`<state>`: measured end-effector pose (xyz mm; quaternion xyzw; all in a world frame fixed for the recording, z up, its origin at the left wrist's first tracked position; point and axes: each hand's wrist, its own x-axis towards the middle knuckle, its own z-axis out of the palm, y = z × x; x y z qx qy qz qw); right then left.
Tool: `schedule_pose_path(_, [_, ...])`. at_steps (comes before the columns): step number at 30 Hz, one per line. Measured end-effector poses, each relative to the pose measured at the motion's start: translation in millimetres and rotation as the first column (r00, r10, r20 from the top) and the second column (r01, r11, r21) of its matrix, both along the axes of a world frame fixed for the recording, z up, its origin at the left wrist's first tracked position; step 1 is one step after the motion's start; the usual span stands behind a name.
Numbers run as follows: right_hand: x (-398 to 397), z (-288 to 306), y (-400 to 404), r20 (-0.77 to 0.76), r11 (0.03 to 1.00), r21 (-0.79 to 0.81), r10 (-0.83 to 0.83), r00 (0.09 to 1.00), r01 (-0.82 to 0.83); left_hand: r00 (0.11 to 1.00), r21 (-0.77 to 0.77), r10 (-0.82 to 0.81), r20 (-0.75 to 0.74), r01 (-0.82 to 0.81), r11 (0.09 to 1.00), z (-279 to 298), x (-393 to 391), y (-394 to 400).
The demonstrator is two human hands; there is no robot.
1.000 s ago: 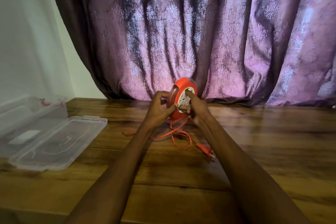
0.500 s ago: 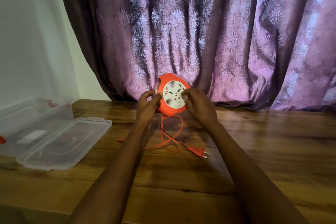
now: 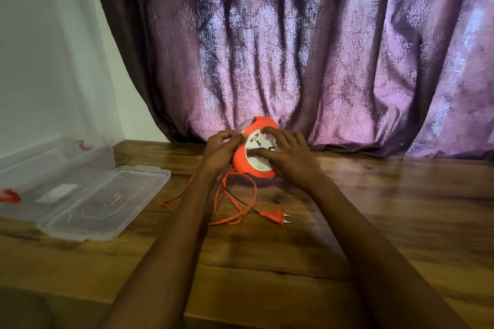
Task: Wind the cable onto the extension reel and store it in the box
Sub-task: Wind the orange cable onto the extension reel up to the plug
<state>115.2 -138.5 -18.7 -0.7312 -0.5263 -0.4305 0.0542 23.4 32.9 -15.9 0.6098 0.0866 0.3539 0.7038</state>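
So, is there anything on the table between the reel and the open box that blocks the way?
Only the box's own lid, lying flat beside the box; the reel would pass over it. The loose cable and plug trail on the table.

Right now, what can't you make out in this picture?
Head view:
- Reel: back face turned away; both hands cover its sides and part of the socket face.
- How much cable is wound: hidden inside the reel.
- Box: cut off by the left edge.
- Socket markings: too small, blurred.
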Motion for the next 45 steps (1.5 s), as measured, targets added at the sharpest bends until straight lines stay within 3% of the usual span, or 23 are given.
schedule_pose_path(6, [5, -3, -2, -0.018, 0.989, 0.077, -0.127, 0.992, 0.128, 0.999, 0.116, 0.008, -0.043, -0.003, 0.993, 0, 0, -1])
schedule_pose_path(11, [0, 0, 4, -0.274, 0.958, 0.109, -0.229, 0.934, 0.266, 0.996, 0.205, -0.004, -0.091, 0.023, 0.978, -3, 2, -7])
schedule_pose_path(16, [-6, 4, 7, -0.611, 0.918, 0.194, -0.163, 0.775, 0.346, 0.997, 0.23, 0.001, -0.078, 0.017, 0.973, -8, 7, -8])
schedule_pose_path(22, [-1, 5, 8, -0.815, 0.944, 0.214, 0.03, 0.579, 0.252, 0.998, 0.175, 0.042, -0.05, -0.033, 0.984, -9, 9, -13])
schedule_pose_path(24, [-2, 5, 10, -0.823, 0.945, 0.245, 0.084, 0.561, 0.218, 0.997, 0.11, 0.053, -0.049, -0.047, 0.993, -8, 8, -16])
schedule_pose_path(27, [-8, 4, 13, -0.662, 0.912, 0.383, 0.158, 0.732, 0.149, 0.998, -0.051, 0.067, -0.018, -0.068, 0.996, -7, 6, -13])
schedule_pose_path(28, [-8, 5, 14, -0.646, 0.912, 0.396, 0.191, 0.739, 0.11, 0.997, -0.099, 0.076, -0.008, -0.076, 0.992, -7, 6, -10])
schedule_pose_path(31, [-11, 5, 18, -0.74, 0.985, 0.174, 0.119, 0.662, 0.017, 0.991, -0.159, 0.129, 0.031, -0.122, 0.98, -7, 4, -4])
schedule_pose_path(33, [-14, 1, 21, -0.677, 1.0, 0.005, -0.012, 0.736, 0.021, 0.98, -0.221, 0.184, 0.083, -0.162, 0.962, -4, 3, -1])
schedule_pose_path(35, [-16, -2, 25, -0.625, 1.0, -0.014, -0.03, 0.78, 0.027, 0.971, -0.283, 0.221, 0.093, -0.187, 0.941, -1, 0, -1])
schedule_pose_path(40, [-14, 0, 26, -0.704, 0.992, 0.122, 0.101, 0.702, -0.02, 0.97, -0.303, 0.228, 0.084, -0.193, 0.933, -2, -2, 0])
schedule_pose_path(45, [-7, 1, 20, -0.804, 0.946, 0.319, 0.303, 0.512, -0.059, 0.969, -0.33, 0.225, 0.097, -0.182, 0.926, 0, -2, -3])
